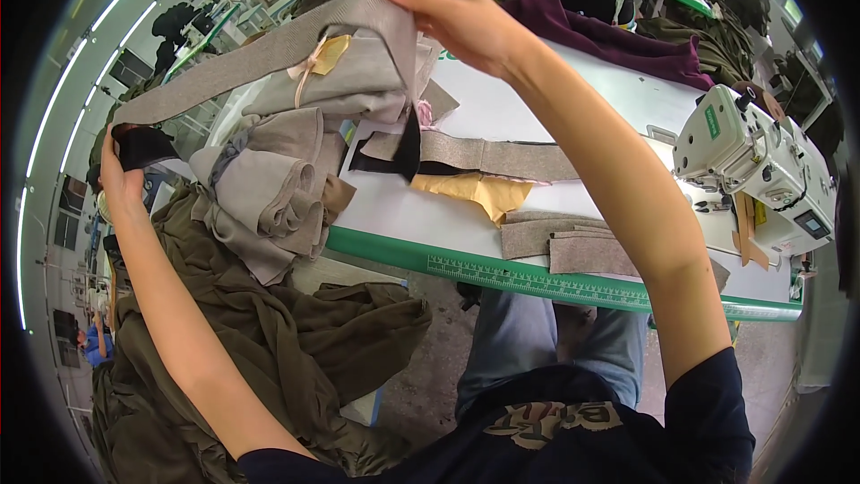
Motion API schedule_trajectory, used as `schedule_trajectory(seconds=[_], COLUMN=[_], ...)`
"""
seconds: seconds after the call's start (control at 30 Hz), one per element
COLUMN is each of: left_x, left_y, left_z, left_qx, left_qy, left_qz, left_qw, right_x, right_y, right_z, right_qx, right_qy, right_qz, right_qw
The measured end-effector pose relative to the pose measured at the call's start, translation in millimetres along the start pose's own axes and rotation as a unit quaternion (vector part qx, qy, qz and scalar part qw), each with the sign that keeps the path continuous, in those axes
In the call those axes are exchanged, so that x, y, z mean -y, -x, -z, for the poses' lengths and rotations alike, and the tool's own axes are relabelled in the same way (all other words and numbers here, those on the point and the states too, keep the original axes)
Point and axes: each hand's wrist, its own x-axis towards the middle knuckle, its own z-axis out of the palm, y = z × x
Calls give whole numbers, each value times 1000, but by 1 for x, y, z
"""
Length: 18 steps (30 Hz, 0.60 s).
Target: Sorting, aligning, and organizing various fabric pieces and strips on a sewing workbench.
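Note:
I hold a long taupe knit strip [260, 58] stretched out in the air between both hands. My left hand [118, 170] grips its far left end, where the strip turns black. My right hand [452, 9] pinches the other end high above the table; a black tail [410, 148] hangs down from there. Under the strip lies a pile of folded taupe fabric pieces [287, 170] with a small yellow tag and pink tie [322, 56].
A white table with a green ruler edge [537, 282] carries more taupe strips [502, 157], a mustard cloth [475, 193] and a white sewing machine [761, 157]. Olive garments [269, 341] are heaped at my lower left. Maroon fabric [609, 36] lies beyond, near another person.

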Motion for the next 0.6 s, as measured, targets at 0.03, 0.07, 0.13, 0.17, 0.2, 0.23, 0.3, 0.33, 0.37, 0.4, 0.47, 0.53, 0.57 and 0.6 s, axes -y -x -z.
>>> schedule_trajectory(seconds=[0.03,0.07,0.13,0.17,0.2,0.23,0.3,0.33,0.37,0.4,0.47,0.53,0.57,0.6], left_x=[-3,-4,-7,-6,-4,0,9,15,18,24,35,43,46,48], left_y=[3,5,9,11,11,10,5,2,-3,-4,-5,-4,-3,-2], left_z=[-1,-2,1,4,9,16,29,38,45,48,50,51,52,53], left_qx=[-1,-8,-25,-27,-20,-13,-6,-2,4,9,10,5,6,5], left_qy=[-2,-28,-79,-80,-103,-127,-147,-177,-206,-234,-234,-241,-241,-253], left_qz=[-1,-13,-38,-39,-44,-50,-59,-71,-84,-93,-93,-93,-93,-97], left_qw=[1000,999,996,996,994,991,987,982,975,968,968,966,966,962], right_x=[6,13,29,36,43,47,62,61,56,52,51,48,44,40], right_y=[-5,-9,-15,-15,-13,-4,23,31,41,49,63,73,77,80], right_z=[-3,-5,-2,1,6,15,35,39,44,45,47,52,55,59], right_qx=[-9,-18,-16,-13,-11,-9,59,59,94,127,142,158,147,136], right_qy=[-7,-13,-32,-50,-66,-66,271,273,322,371,386,397,395,393], right_qz=[6,12,17,22,29,30,-58,-54,-116,-180,-226,-272,-282,-291], right_qw=[1000,1000,999,998,997,997,959,959,935,902,883,862,862,861])
